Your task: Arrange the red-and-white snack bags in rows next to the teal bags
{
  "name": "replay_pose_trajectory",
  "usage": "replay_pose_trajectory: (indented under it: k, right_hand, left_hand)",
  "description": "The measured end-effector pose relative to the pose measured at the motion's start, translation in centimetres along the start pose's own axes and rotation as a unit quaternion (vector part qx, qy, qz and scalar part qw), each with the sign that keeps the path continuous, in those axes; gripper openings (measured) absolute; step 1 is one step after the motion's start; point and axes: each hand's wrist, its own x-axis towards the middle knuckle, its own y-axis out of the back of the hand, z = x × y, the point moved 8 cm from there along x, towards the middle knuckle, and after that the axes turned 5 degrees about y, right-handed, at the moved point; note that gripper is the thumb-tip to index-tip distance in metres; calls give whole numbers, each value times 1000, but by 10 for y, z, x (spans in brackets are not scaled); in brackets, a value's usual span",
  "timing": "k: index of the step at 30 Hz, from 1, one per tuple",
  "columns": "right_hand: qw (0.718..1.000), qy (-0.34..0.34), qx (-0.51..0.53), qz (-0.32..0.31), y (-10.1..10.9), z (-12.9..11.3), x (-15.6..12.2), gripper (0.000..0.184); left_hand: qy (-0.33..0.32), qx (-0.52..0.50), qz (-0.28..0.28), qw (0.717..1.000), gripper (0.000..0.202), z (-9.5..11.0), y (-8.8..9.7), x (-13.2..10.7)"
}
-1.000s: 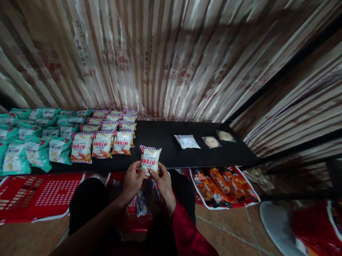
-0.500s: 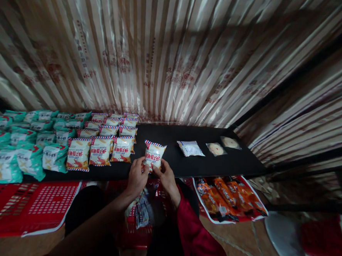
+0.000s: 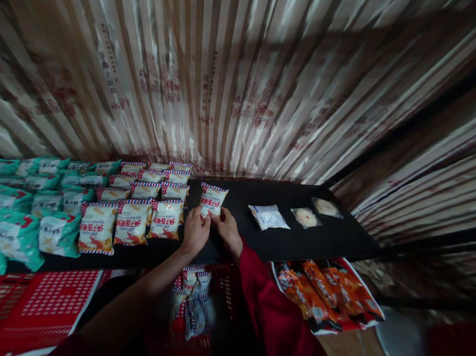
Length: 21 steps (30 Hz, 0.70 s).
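Both hands hold one small snack bag (image 3: 212,199), cream with a striped top edge and red lettering, upright over the black shelf (image 3: 241,237). My left hand (image 3: 196,231) is closed on its lower left side, and my right hand (image 3: 226,226) pinches its lower right. Whether the bag's bottom touches the shelf is hidden by my fingers. Just left stand rows of matching snack bags (image 3: 166,220). Farther left are rows of teal snack bags (image 3: 18,240).
A white packet (image 3: 269,217) and two round items in clear wrappers (image 3: 305,217) lie on the shelf to the right. Below are a red basket with orange packets (image 3: 329,290), another red basket (image 3: 40,313) and more bags (image 3: 199,298) between my legs. A striped curtain (image 3: 216,82) hangs behind.
My hands have moved the snack bag slightly away from me, deeper over the shelf. The view has shifted a little, so the shelf's front edge sits lower.
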Motion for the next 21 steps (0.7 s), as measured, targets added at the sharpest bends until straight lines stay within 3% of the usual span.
replay_pose_trajectory:
  k: [7, 12, 21]
  right_hand:
    - [996, -35, -79, 5, -5, -13, 33, 41]
    - [992, -20, -123, 11, -6, -19, 54, 38]
    - [994, -15, -104, 32, -15, -6, 94, 44]
  left_hand:
    - [-5, 24, -8, 1000, 43, -1, -11, 28]
    - [-13, 43, -9, 999, 45, 3, -16, 40]
    - [-46, 24, -16, 999, 42, 8, -36, 59]
